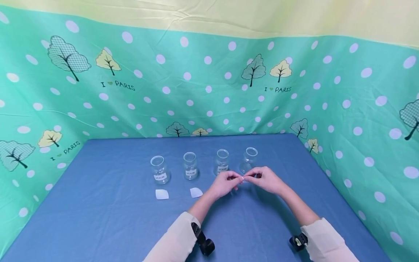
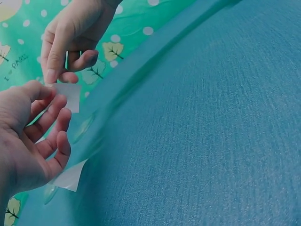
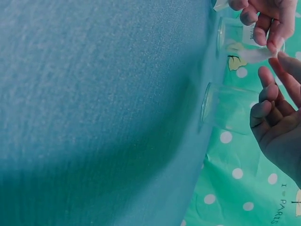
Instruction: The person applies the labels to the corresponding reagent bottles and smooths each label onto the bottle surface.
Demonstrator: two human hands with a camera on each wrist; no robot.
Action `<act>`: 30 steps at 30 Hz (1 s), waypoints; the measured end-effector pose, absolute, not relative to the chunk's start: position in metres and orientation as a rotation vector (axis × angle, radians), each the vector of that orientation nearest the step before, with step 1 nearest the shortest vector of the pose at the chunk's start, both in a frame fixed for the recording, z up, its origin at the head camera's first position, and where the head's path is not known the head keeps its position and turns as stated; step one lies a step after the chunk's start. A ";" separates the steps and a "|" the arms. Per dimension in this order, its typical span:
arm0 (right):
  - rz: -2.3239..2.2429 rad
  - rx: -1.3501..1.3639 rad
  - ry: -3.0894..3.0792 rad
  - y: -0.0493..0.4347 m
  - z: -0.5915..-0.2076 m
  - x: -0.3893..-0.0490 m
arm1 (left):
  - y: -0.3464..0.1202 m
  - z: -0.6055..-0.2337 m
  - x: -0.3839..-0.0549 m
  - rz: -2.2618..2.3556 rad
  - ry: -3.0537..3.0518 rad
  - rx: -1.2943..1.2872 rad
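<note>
Both hands meet in front of the rightmost glass jar, fingertips almost together. Thumb and fingers of the left hand pinch the edge of a small white paper label. From the other side, the right hand pinches the same label at its corner. In the right wrist view the label looks thin and slightly bent. The rightmost jar shows no label. The jar beside it carries a printed white label and is partly hidden behind the left hand.
Two more glass jars with printed labels stand to the left, one at the far left and one nearer the middle. In front of them lie two white paper pieces. A blue cloth covers the table; a patterned curtain hangs behind.
</note>
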State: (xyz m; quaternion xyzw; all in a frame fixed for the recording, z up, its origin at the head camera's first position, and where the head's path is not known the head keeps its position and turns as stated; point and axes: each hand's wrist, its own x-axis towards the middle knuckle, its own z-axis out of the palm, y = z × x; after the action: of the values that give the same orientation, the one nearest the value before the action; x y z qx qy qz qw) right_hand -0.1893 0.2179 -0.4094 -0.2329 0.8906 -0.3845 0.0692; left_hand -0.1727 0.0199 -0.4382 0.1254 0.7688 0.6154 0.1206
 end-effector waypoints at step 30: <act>-1.473 -0.258 2.998 0.227 -0.400 -0.190 | 0.042 -0.435 -0.164 1.858 2.342 0.264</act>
State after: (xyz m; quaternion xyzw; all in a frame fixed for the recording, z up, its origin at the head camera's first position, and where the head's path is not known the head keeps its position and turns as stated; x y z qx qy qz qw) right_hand -0.1899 0.2266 -0.4005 -0.0767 0.8900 -0.4373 -0.1040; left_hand -0.1641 0.0419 -0.4349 0.0878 0.7784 0.6176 0.0702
